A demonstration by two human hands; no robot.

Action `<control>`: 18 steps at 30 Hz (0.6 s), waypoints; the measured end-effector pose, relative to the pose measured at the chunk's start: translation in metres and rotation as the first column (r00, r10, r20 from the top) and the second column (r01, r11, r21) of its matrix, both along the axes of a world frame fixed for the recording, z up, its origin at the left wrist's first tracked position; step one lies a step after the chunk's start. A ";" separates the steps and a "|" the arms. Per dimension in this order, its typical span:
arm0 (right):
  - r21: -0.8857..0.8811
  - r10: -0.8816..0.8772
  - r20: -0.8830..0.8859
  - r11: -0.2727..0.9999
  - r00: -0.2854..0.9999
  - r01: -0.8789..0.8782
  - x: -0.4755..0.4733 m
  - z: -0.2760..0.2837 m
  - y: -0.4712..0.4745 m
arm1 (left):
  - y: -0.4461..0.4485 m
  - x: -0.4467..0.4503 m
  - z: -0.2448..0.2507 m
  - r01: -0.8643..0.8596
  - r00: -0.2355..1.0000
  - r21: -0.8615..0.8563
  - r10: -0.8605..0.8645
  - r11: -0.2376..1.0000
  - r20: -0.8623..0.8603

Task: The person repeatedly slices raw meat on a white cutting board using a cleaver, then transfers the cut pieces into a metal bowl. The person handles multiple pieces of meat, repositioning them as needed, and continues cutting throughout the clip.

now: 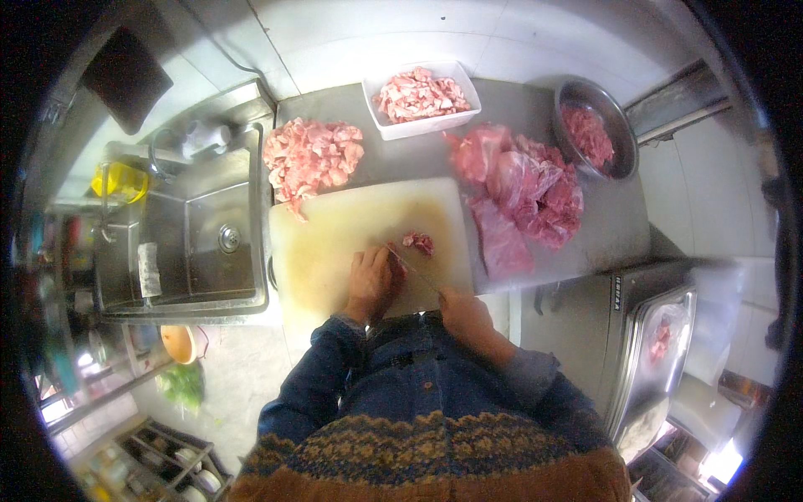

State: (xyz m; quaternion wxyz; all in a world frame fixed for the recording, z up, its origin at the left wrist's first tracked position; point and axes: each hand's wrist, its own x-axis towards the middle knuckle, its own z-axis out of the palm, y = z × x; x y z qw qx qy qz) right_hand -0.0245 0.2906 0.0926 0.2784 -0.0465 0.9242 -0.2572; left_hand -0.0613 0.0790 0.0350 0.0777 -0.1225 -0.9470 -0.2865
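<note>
My right hand [467,319] grips the handle of a kitchen knife [415,271], whose blade slants up and left across the cutting board [326,251]. Beside the blade, my left hand [371,279] presses on a piece of dark red raw meat [398,276], partly hidden under the fingers. A few small cut bits of meat [419,242] lie on the board just past the knife. Large raw meat slabs [521,188] rest right of the board, and a heap of pale, fatty meat pieces [313,157] overlaps its far left edge.
A white plastic tub [421,127] of pale meat pieces stands at the back. Red meat fills part of a steel bowl [593,128] at the back right. To the left is a steel sink [226,276]; at the lower right, a metal tray [652,357] holds bagged meat.
</note>
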 end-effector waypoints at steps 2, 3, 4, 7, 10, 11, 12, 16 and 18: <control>0.040 0.069 0.008 0.997 0.998 -0.069 -0.010 -0.010 -0.010 | 0.000 -0.001 -0.010 -0.041 0.999 0.023 0.040 0.999 0.036; 0.021 0.077 -0.011 0.997 0.997 -0.076 -0.020 -0.018 -0.021 | -0.001 -0.001 -0.013 -0.026 1.000 0.030 0.025 0.999 0.018; 0.001 0.084 -0.028 0.996 0.996 -0.084 -0.033 -0.027 -0.034 | 0.000 -0.001 -0.015 -0.017 1.000 0.032 0.017 0.999 0.019; -0.061 0.039 -0.034 0.997 0.999 -0.041 -0.054 -0.030 -0.044 | 0.001 -0.001 -0.010 0.055 0.996 0.056 -0.050 0.997 -0.080; -0.064 0.050 -0.012 0.997 0.999 -0.050 -0.043 -0.010 -0.024 | 0.003 -0.001 0.000 0.037 0.994 0.053 -0.031 0.998 -0.107; -0.107 0.073 -0.066 0.991 0.995 -0.080 -0.033 -0.002 -0.013 | 0.004 0.001 0.003 0.013 0.996 0.044 -0.009 0.999 -0.086; -0.021 0.062 0.001 0.998 0.998 -0.062 -0.024 0.002 -0.009 | 0.003 0.000 0.003 0.028 0.997 0.026 -0.026 0.999 -0.074; 0.019 0.053 -0.088 0.998 0.995 -0.051 -0.029 -0.007 -0.028 | 0.001 -0.004 -0.006 0.081 0.988 0.028 -0.077 0.996 -0.131; -0.021 0.097 -0.078 0.995 0.992 -0.098 -0.050 -0.019 -0.044 | 0.001 -0.006 -0.012 0.109 0.981 0.031 -0.103 0.994 -0.162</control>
